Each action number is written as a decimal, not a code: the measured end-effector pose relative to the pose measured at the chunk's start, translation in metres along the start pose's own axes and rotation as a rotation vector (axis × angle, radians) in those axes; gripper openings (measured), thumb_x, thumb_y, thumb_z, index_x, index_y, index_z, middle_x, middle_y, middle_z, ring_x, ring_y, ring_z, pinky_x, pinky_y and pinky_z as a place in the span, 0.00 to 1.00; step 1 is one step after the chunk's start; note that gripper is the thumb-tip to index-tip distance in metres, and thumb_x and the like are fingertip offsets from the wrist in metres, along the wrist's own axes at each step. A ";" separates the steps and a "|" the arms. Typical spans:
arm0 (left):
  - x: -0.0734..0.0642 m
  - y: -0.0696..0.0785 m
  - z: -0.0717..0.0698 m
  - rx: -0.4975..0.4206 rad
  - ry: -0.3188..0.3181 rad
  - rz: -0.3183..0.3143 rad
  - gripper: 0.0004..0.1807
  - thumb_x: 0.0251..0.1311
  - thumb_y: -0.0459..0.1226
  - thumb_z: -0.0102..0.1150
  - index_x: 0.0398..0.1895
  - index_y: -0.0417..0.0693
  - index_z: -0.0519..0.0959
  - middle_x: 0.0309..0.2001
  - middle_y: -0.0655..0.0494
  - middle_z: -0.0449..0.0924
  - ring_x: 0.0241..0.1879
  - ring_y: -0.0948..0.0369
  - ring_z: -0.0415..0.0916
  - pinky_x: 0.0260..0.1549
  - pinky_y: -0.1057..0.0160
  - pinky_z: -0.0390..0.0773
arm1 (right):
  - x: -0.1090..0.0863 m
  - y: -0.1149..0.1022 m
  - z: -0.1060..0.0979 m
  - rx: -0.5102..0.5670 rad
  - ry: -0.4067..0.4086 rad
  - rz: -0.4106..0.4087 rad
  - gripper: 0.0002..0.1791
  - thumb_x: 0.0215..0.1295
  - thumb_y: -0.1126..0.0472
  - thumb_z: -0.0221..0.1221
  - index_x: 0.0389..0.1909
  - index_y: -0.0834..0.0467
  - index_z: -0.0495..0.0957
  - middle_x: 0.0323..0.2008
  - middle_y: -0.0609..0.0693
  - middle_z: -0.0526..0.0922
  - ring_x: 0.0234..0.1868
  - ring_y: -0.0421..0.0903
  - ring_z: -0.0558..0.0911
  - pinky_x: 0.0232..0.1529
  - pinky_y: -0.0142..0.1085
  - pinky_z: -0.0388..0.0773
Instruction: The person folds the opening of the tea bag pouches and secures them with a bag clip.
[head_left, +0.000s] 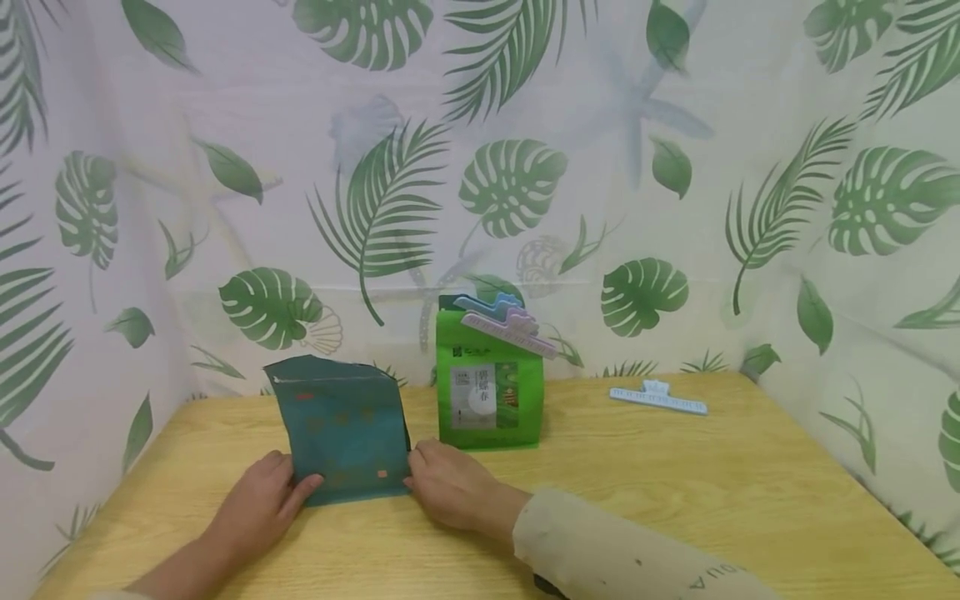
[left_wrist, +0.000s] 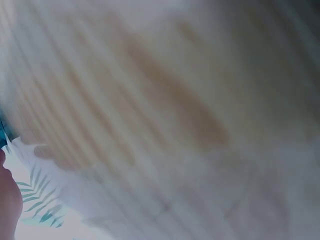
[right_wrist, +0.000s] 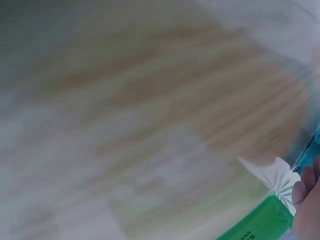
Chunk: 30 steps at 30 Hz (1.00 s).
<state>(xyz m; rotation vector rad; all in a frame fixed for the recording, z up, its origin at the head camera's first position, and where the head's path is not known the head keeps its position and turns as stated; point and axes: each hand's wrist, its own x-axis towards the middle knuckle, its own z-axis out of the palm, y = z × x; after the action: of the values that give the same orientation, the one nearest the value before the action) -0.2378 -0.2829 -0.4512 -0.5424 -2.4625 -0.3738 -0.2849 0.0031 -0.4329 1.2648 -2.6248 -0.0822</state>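
A teal paper-like bag [head_left: 345, 433] stands on the table left of centre, its top edges apart. My left hand [head_left: 258, 500] grips its lower left side, thumb across the front. At the lower right side, my right hand [head_left: 453, 487] pinches the bag's edge with curled fingers. Behind and to the right stands a green tea bag [head_left: 528, 417]. A blue clip [head_left: 480, 310] and a pink clip [head_left: 510, 333] slant across its top. Both wrist views are largely blurred; the right one shows part of the green bag [right_wrist: 265, 220] and a strip of the teal bag [right_wrist: 311, 155].
A light blue clip [head_left: 658, 402] lies on the wooden table [head_left: 637, 492] at the back right. A leaf-patterned cloth [head_left: 525, 108] hangs behind the table and along both sides.
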 end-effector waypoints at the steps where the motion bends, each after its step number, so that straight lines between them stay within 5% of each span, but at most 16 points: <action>1: 0.000 0.001 0.000 -0.020 -0.002 0.000 0.10 0.60 0.41 0.68 0.31 0.45 0.79 0.24 0.66 0.67 0.27 0.69 0.63 0.27 0.64 0.71 | -0.001 0.000 0.000 0.000 0.001 0.000 0.15 0.78 0.52 0.49 0.47 0.60 0.75 0.39 0.48 0.75 0.39 0.40 0.75 0.45 0.31 0.77; 15: 0.001 0.012 0.002 -0.099 -0.061 -0.048 0.11 0.63 0.42 0.66 0.37 0.42 0.81 0.26 0.68 0.68 0.28 0.72 0.62 0.28 0.66 0.71 | -0.017 0.006 -0.004 -0.010 -0.002 -0.027 0.16 0.79 0.53 0.48 0.51 0.61 0.75 0.45 0.50 0.79 0.45 0.42 0.78 0.52 0.32 0.77; 30: 0.003 0.026 0.008 -0.115 -0.067 0.002 0.08 0.64 0.42 0.65 0.32 0.50 0.79 0.26 0.70 0.66 0.28 0.73 0.60 0.28 0.68 0.69 | -0.034 0.018 0.000 0.003 0.047 -0.067 0.12 0.78 0.54 0.49 0.44 0.59 0.75 0.39 0.48 0.77 0.39 0.42 0.76 0.46 0.33 0.77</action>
<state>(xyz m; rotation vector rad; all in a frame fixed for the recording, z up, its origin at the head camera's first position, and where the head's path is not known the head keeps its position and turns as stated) -0.2319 -0.2563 -0.4516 -0.6144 -2.5155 -0.5060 -0.2781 0.0407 -0.4359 1.3392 -2.5447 -0.0592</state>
